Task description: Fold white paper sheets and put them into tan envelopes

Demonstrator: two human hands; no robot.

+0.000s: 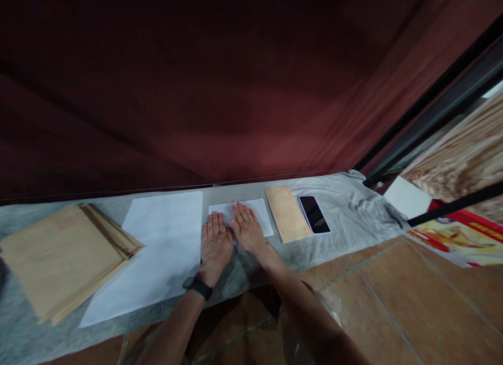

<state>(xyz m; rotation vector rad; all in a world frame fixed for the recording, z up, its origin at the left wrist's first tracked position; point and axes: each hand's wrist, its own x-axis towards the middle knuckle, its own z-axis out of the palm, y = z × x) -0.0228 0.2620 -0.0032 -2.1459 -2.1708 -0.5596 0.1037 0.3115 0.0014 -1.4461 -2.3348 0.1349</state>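
A small white sheet of paper [264, 212], perhaps folded, lies on the grey cloth in front of me. My left hand [216, 242] rests flat over its left part, with a dark watch [197, 287] on the wrist. Pressed flat on the middle of the paper is my right hand [247, 227], its fingers stretched out. The two hands are side by side, thumbs close together, and neither grips anything. Just right of the paper lies a brown envelope [287, 214]. A larger white sheet [165, 234] is spread to the left of my left hand.
A stack of large brown envelopes [70, 255] overlaps the big sheet at the left. The phone [315, 215] lies beside the small envelope. Grey cloth [353, 218] covers the narrow surface; a dark red curtain [236, 92] hangs behind. Black metal bars [428, 105] and a red-yellow box [459, 231] stand right.
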